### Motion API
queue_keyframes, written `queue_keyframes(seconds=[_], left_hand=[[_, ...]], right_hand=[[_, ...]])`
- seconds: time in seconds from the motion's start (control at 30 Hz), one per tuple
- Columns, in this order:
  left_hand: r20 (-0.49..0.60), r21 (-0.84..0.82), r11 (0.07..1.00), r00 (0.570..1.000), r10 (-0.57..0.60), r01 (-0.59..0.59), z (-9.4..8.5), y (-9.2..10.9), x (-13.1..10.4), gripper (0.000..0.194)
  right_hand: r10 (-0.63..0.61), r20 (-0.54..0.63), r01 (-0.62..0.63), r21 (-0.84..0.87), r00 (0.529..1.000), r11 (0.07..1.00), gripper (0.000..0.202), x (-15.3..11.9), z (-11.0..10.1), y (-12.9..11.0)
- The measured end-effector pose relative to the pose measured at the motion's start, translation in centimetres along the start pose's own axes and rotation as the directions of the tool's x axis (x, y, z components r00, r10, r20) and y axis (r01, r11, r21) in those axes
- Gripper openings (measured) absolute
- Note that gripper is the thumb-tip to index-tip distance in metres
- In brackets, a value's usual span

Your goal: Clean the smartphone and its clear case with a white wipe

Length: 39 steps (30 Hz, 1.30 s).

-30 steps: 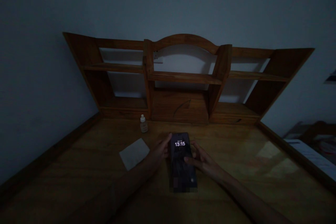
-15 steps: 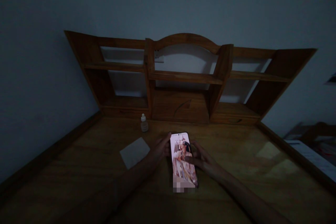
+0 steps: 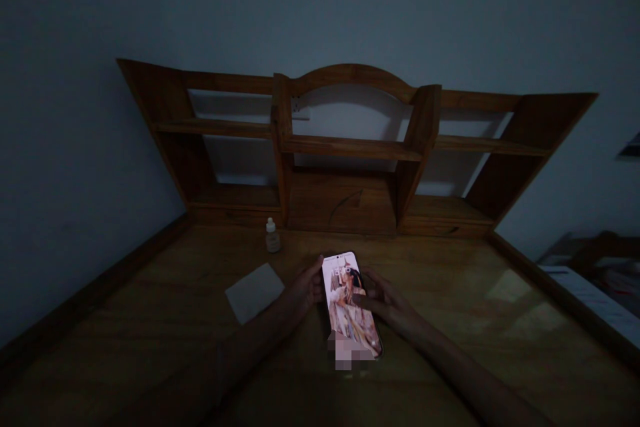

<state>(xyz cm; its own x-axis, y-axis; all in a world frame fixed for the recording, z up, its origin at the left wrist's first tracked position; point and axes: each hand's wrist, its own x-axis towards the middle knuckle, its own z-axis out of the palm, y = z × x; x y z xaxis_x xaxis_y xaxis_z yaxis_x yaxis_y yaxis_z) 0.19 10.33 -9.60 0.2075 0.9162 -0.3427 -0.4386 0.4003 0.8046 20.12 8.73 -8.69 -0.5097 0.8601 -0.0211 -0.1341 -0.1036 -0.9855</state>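
A smartphone (image 3: 349, 313) with its screen lit stands out above the dim wooden desk; its lower end is pixelated. My left hand (image 3: 306, 290) grips the phone's left edge, thumb near the upper corner. On the opposite edge, my right hand (image 3: 385, 300) is closed around the phone, its thumb lying over the screen. The fingers behind the phone are hidden. Left of my left hand lies a pale flat square (image 3: 255, 292), whose kind I cannot make out. Behind it stands a small dropper bottle (image 3: 273, 239) with a white top.
A wooden shelf unit (image 3: 353, 147) with open compartments lines the back of the desk (image 3: 190, 307) against the wall. A power socket (image 3: 300, 110) shows through its middle opening. Beyond the desk's right edge are a white surface (image 3: 590, 297) and dark furniture.
The phone has tilted slightly, its lower end shifting a little to the right. Both hands keep hold of it. The whole view has moved slightly.
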Motion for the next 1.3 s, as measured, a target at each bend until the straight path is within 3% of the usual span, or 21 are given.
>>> queue_keyframes(seconds=[0.13, 0.23, 0.37, 0.5, 0.7, 0.97, 1.1, 1.23, 1.3], left_hand=[[-0.009, -0.154, 0.988, 0.999, -0.030, 0.029, 0.4, 0.0, -0.3, 0.034], [0.027, -0.201, 0.979, 0.999, -0.019, 0.024, 0.6, 0.3, -0.4, 0.035], [0.109, -0.186, 0.982, 0.994, -0.016, 0.036, 0.2, 0.2, -0.2, 0.039], [0.180, -0.169, 0.984, 0.984, -0.016, 0.047, 0.2, 0.0, -0.2, 0.041], [0.152, -0.120, 0.990, 0.987, -0.051, 0.069, 1.0, 0.2, -0.8, 0.038], [0.231, -0.131, 0.991, 0.973, -0.006, 0.037, 0.7, 0.2, -0.8, 0.042], [0.204, -0.133, 0.990, 0.979, -0.013, 0.041, 0.6, 0.0, -0.5, 0.040], [0.183, -0.151, 0.988, 0.983, 0.000, 0.028, 0.4, -0.2, -0.2, 0.041], [0.167, -0.155, 0.988, 0.986, 0.013, 0.014, 0.3, -0.2, -0.1, 0.042]], right_hand=[[0.012, -0.024, -0.006, 0.240, 1.000, 0.971, 0.046, 0.4, 0.7, -0.1], [0.160, 0.133, -0.203, 0.446, 0.978, 0.872, 0.054, 0.4, 1.1, 0.0], [0.272, 0.311, -0.401, 0.503, 0.911, 0.766, 0.064, 0.3, 0.5, 0.5], [0.322, 0.372, -0.481, 0.504, 0.871, 0.718, 0.073, 0.6, -0.1, 0.8], [0.348, 0.311, -0.465, 0.525, 0.885, 0.713, 0.070, 0.3, 0.1, 0.0], [0.319, 0.340, -0.457, 0.498, 0.884, 0.737, 0.071, -0.2, -0.3, -0.3], [0.310, 0.339, -0.451, 0.511, 0.888, 0.732, 0.069, -0.2, 0.1, -0.7], [0.326, 0.293, -0.434, 0.493, 0.899, 0.754, 0.076, 0.0, 0.6, -0.4], [0.330, 0.234, -0.403, 0.453, 0.914, 0.795, 0.069, 0.1, 0.7, -0.1]])
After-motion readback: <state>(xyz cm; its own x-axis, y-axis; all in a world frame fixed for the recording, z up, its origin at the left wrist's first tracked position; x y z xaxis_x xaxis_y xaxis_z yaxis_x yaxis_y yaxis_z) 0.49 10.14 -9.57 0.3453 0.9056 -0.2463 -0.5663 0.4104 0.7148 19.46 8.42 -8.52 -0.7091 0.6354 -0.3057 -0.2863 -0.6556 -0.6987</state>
